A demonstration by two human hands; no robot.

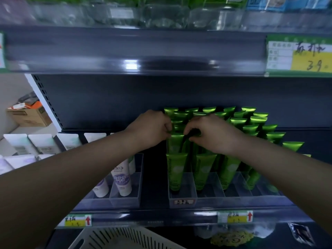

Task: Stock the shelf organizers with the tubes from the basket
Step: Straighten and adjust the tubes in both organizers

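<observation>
The left hand (152, 129) and right hand (213, 136) are close together over the green tubes (177, 169). Each hand's fingers are curled and pinch tube tops a few rows back. The tubes stand in rows in the clear organizer (210, 198) on the shelf (154, 215). The basket (125, 238) sits below.

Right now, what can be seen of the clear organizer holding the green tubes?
The clear organizer looks like transparent plastic: a low tray split by thin dividers into side-by-side lanes running front to back. It sits on the dark shelf, right of a second organizer. A small label, too blurred to read, is on its front left wall. Its lanes hold green tubes standing cap-down. The left hand and right hand grip tube tops, not the tray itself.
</observation>
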